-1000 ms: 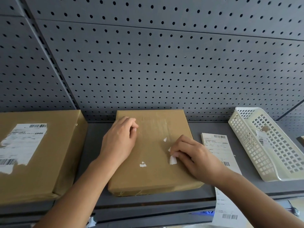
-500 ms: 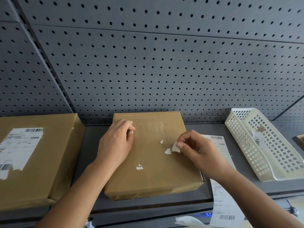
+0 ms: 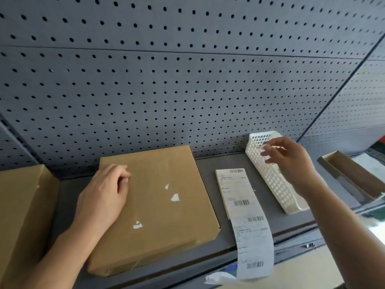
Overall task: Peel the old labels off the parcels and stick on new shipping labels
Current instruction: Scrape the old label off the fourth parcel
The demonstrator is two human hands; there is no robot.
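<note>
Dropping a peeled label bit into the scrap basket, parcel pinned by the other hand.
Right hand (image 3: pixel 291 161) hovers over the far end of the white mesh basket (image 3: pixel 273 184) with fingers loosely spread. A pale bit shows at the fingertips, too blurred to tell if it is pinched or let go. Left hand (image 3: pixel 104 197) lies on the far-left part of the middle parcel (image 3: pixel 166 215), fingers loosely curled, gripping nothing. The parcel is flat on the shelf (image 3: pixel 227 161), with three white label scraps (image 3: pixel 174 197) stuck to its top. The strip of new shipping labels (image 3: pixel 239 197) lies just right of it and hangs over the near edge. A second parcel (image 3: pixel 18 205) sits at left. To do it well: make sure the bit falls inside the basket, keep the parcel pressed down, lift each scrap from a loose corner and peel low and slow so the cardboard doesn't tear. Clear all the scraps before putting on a new label.
</note>
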